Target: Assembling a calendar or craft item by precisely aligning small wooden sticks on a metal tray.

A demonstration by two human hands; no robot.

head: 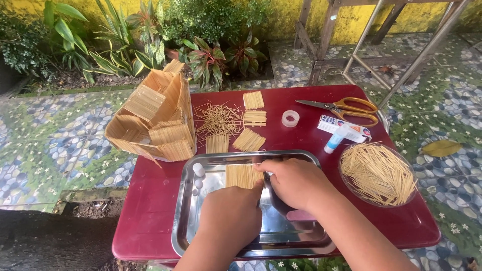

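Your left hand [232, 217] and right hand [296, 181] rest inside the steel tray [182, 211], both with fingers curled and pressed down at the near edge of a flat toothpick panel [241, 175] lying on the tray floor. You pinch nothing visibly; whether any fingertip grips the panel's edge cannot be told, since your knuckles cover it. The tray sits at the front of the red table [150, 200], its near rim close to the table edge. Open tabletop lies to the tray's left and between the tray and the round dish of loose toothpicks [377, 174] on the right. Behind the tray, finished panels [248, 139] and a scattered pile [217, 118] crowd the middle, with the toothpick house [153, 118] overhanging the table's back left corner. Scissors [346, 108], a tape roll [290, 118], a glue tube [335, 139] and its box [346, 128] occupy the back right. Small white pieces at the tray's left wall are too small to identify.
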